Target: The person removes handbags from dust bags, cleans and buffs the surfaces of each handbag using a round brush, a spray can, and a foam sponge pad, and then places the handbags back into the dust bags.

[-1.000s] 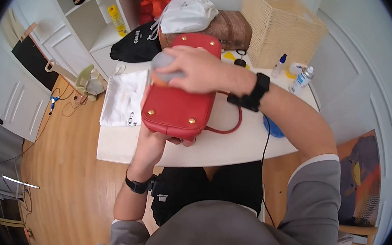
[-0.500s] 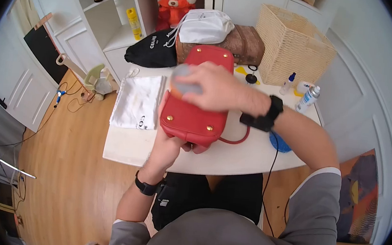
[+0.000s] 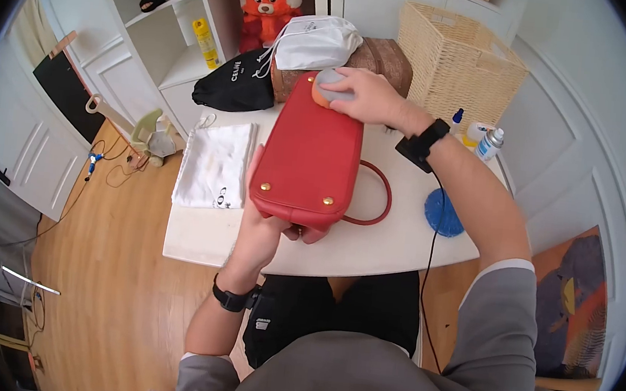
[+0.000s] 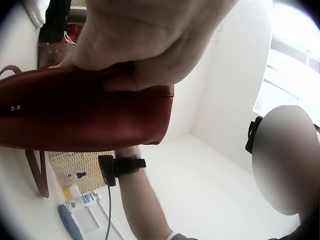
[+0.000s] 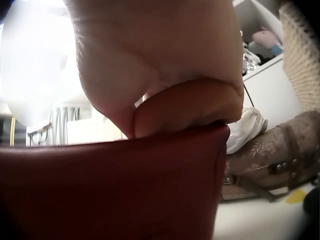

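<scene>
A red leather handbag (image 3: 308,150) is held bottom up over the table, its flat base with gold feet facing the head camera. My left hand (image 3: 261,228) grips it from below at the near end; in the left wrist view the fingers reach in at the bag's dark opening. At the far end of the base my right hand (image 3: 374,97) holds a round grey-and-orange sponge pad (image 3: 326,90). In the right wrist view the pad's orange side (image 5: 192,106) rests against the leather edge. One bag handle (image 3: 388,195) loops out to the right.
A white cloth pouch (image 3: 214,163) lies on the white table (image 3: 199,239) to the left. Behind are a black pouch (image 3: 237,83), a white drawstring bag (image 3: 316,43) on a brown patterned case (image 3: 386,61) and a woven basket (image 3: 461,66). A spray can (image 3: 490,143) and a blue disc (image 3: 444,212) are at right.
My right hand has moved the pad from the middle of the base to its far end, uncovering the red leather. The left hand keeps its grip; the head view has shifted somewhat.
</scene>
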The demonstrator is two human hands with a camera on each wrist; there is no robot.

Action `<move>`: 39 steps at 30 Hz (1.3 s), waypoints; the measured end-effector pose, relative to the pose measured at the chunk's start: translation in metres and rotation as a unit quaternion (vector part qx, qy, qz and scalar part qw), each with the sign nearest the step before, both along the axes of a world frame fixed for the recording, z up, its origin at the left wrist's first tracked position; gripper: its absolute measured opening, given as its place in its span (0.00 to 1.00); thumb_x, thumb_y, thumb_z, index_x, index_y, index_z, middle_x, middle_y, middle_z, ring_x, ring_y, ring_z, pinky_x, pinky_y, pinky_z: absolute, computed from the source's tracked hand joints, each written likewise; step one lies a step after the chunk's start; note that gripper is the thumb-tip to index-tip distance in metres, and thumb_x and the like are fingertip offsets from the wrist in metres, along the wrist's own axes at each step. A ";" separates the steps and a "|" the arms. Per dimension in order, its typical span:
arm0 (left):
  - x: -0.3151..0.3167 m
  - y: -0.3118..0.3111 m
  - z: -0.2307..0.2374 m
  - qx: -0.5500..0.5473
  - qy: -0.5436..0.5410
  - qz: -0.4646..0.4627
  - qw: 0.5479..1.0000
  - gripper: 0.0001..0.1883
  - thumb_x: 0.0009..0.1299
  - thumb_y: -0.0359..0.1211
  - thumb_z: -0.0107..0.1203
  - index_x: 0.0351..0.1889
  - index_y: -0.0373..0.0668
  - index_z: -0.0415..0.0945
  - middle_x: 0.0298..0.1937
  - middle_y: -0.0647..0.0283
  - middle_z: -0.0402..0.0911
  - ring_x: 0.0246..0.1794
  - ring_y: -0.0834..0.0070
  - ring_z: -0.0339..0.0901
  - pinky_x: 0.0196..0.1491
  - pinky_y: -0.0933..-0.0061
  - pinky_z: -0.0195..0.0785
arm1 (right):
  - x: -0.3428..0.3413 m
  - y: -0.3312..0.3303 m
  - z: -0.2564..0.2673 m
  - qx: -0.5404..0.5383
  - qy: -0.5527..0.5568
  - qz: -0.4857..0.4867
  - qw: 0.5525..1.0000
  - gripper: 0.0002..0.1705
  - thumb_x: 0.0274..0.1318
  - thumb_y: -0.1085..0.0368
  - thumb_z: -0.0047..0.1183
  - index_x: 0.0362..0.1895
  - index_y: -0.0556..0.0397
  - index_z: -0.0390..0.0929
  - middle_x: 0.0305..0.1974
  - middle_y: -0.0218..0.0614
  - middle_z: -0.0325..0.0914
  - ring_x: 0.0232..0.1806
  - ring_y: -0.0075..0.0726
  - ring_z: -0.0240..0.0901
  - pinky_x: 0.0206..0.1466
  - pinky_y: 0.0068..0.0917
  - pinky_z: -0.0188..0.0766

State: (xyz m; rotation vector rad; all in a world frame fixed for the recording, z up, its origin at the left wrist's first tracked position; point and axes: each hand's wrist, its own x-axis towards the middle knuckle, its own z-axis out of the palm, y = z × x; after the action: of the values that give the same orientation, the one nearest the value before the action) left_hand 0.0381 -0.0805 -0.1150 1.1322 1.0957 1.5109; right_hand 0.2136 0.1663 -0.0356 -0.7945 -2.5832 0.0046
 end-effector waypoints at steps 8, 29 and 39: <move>0.002 -0.005 0.007 -0.015 -0.062 -0.001 0.998 0.52 0.73 0.21 0.57 0.88 0.51 0.34 0.72 0.51 0.71 0.52 0.67 0.86 0.30 0.77 0.83 | 0.009 -0.117 0.003 -0.103 0.037 0.169 0.980 0.29 0.60 0.54 0.65 0.67 0.39 0.84 0.71 0.60 0.72 0.71 0.63 0.70 0.76 0.53 0.63; 0.011 -0.007 0.009 -0.009 -0.046 0.010 0.999 0.52 0.72 0.21 0.57 0.88 0.49 0.34 0.60 0.53 0.79 0.40 0.71 0.87 0.26 0.78 0.78 | -0.008 -0.036 0.010 -0.140 -0.001 0.070 0.988 0.29 0.59 0.46 0.65 0.66 0.31 0.86 0.76 0.56 0.68 0.79 0.60 0.61 0.80 0.51 0.58; 0.008 0.003 -0.010 0.095 0.000 0.041 0.995 0.45 0.81 0.30 0.52 0.88 0.52 0.35 0.71 0.47 0.72 0.56 0.60 0.86 0.36 0.65 0.90 | 0.022 -0.138 0.029 -0.231 0.003 0.336 0.913 0.31 0.51 0.55 0.71 0.62 0.42 0.88 0.71 0.51 0.73 0.70 0.57 0.70 0.76 0.47 0.63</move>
State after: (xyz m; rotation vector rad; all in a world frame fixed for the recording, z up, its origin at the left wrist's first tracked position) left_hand 0.0464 -0.0774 -0.1246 1.2275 1.0254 1.7085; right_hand 0.2358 0.0286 -0.0062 0.0047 -2.7446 0.8440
